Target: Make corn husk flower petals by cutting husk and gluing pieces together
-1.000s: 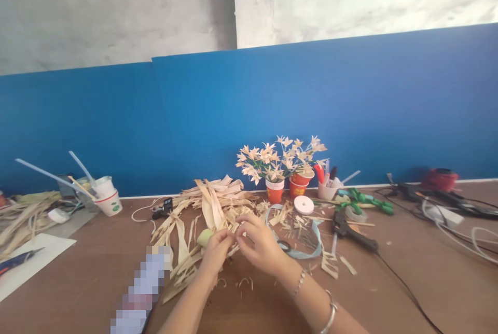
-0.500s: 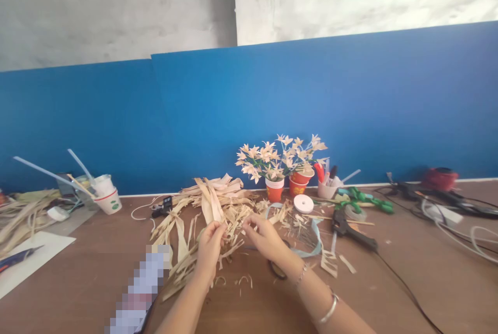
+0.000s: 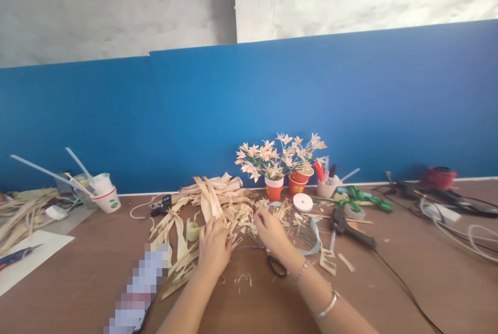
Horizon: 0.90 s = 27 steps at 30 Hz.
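My left hand (image 3: 215, 245) lies palm down with fingers stretched over the near edge of a heap of dry corn husks (image 3: 210, 196). A pale green roll (image 3: 192, 231), like tape, stands just left of its fingers. My right hand (image 3: 270, 229) hovers to the right with fingers curled together; what they hold, if anything, is too small to make out. Scissors (image 3: 277, 267) with dark handles lie under the right wrist, blades pointing left. Cut husk scraps (image 3: 241, 214) are scattered between the hands.
Husk flowers (image 3: 268, 155) stand in red paper cups (image 3: 274, 192) at the back. To the right are a white ribbon spool (image 3: 302, 202), a light blue ribbon (image 3: 316, 238) and a black glue gun (image 3: 352, 230) with its cord. A white cup (image 3: 107, 201) stands left.
My left hand has gone from a pinch to lying flat on the husks. The pale green roll now shows beside it. My right hand has moved slightly right and forward, uncovering more of the scissors.
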Motion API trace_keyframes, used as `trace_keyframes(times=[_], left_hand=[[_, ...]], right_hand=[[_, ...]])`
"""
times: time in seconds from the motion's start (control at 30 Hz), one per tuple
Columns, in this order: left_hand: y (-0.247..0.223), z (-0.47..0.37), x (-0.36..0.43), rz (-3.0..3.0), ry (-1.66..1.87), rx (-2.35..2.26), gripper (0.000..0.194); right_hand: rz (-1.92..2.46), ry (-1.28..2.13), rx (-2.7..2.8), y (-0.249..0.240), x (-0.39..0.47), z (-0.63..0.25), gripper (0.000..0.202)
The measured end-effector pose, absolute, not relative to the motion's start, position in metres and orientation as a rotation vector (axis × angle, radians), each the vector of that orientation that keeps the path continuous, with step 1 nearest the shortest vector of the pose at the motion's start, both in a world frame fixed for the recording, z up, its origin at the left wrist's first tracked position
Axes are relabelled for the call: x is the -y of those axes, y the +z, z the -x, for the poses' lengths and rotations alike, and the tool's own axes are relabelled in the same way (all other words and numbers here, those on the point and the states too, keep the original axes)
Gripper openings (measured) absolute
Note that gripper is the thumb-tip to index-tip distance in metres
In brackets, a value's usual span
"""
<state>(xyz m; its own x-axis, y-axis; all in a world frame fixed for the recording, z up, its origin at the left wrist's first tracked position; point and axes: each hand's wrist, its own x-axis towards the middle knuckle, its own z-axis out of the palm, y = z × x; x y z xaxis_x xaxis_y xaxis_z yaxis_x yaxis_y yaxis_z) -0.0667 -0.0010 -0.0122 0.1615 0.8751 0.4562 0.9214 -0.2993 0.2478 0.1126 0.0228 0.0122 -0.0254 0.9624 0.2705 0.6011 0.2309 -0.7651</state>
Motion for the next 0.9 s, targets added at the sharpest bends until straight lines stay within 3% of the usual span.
trace_keyframes(times=[0.13,0.23,0.4,0.63,0.9], left_hand=[[-0.011,0.065,0.000,2.325,-0.824,1.804,0.017],[-0.008,0.068,-0.001,2.299,-1.021,1.866,0.017],[-0.002,0.074,-0.006,2.195,-1.797,1.975,0.013],[0.014,0.066,0.000,1.941,-2.815,2.298,0.029],[0.010,0.064,-0.001,1.900,-3.001,2.226,0.034]], right_hand=[[1.466,0.591,1.749,0.013,-0.022,-0.113,0.015],[1.448,0.650,1.715,0.015,-0.022,-0.113,0.014],[1.306,0.885,1.686,0.023,-0.021,-0.113,0.019],[1.059,1.327,1.633,0.031,-0.013,-0.109,0.025],[1.028,1.692,1.661,0.036,-0.004,-0.109,0.015]])
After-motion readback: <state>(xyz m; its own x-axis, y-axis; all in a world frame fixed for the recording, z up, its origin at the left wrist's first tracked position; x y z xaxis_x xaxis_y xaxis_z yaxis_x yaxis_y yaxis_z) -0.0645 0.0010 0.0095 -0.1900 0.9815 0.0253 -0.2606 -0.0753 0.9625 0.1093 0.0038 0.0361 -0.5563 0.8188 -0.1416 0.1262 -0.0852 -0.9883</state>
